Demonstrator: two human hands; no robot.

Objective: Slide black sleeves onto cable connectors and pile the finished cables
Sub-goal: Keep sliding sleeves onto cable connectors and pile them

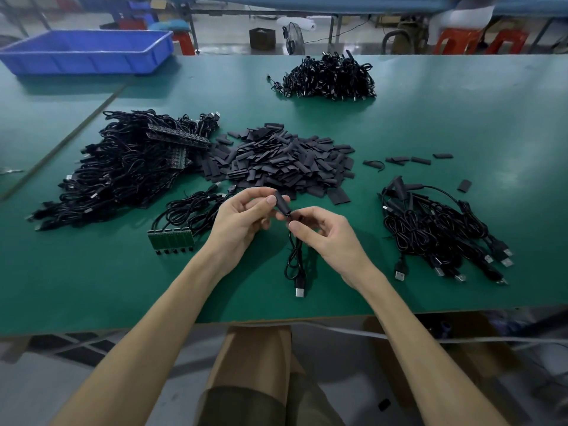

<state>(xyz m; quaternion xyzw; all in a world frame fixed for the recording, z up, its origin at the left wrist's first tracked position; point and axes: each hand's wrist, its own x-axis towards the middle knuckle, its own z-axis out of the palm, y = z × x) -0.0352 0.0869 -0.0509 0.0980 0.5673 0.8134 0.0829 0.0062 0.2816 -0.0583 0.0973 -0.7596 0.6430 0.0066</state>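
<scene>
My left hand pinches a black sleeve between thumb and fingers, just above the green table. My right hand pinches the black cable right below the sleeve; the cable hangs down in loops and ends in a USB plug lying on the table. The connector under the sleeve is hidden. A heap of loose black sleeves lies just beyond my hands. A pile of sleeved cables sits to the right.
A large tangle of cables lies at the left, and a strip of green circuit boards with cables sits near my left wrist. Another cable pile is at the back. A blue bin stands far left. Stray sleeves lie at the right.
</scene>
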